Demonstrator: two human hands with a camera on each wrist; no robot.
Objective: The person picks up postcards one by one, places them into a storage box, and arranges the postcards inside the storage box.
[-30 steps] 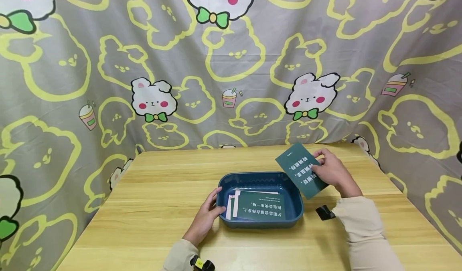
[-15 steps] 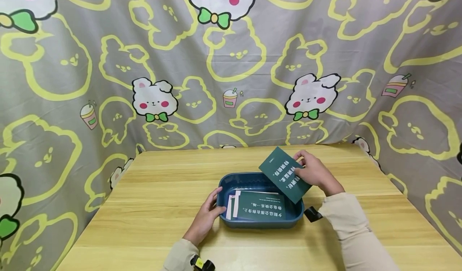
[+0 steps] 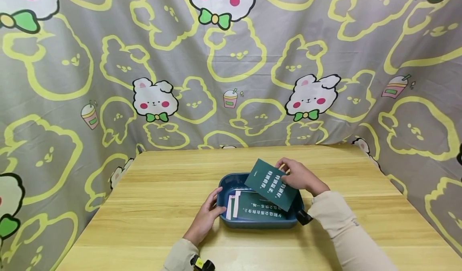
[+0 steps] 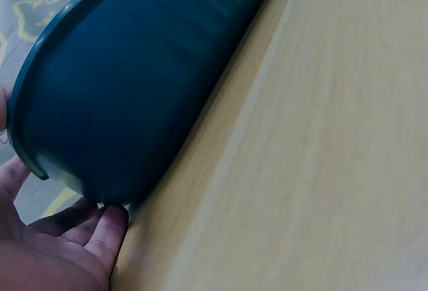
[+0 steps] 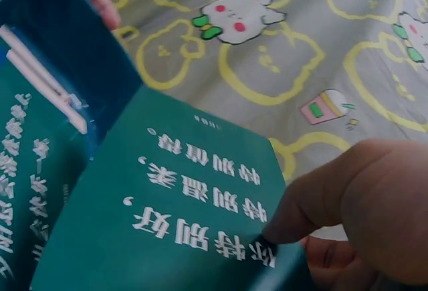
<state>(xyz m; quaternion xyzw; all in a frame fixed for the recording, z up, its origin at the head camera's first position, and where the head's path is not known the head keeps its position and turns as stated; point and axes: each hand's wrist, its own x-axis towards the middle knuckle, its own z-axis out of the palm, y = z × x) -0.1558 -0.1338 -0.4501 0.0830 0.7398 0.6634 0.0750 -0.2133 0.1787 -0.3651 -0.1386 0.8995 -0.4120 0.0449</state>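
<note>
A dark green card with white Chinese characters is pinched by my right hand, thumb on its printed face. The card hangs tilted over the right part of a dark blue plastic bin. My left hand grips the left end of that bin, its thumb over the rim. Seen in the left wrist view, the left fingers press low on the outer wall of the bin. Inside lie several cards, the top one a green card with white text, partly covered by the held card.
The bin stands on a wooden table. A grey curtain with yellow outlines and cartoon rabbits hangs behind and at both sides. A black wrist device sits at the right cuff, close to the bin's right end.
My right hand has carried the green card left and down, from beside the bin's right end to over the bin. The left hand and the bin have stayed in place.
</note>
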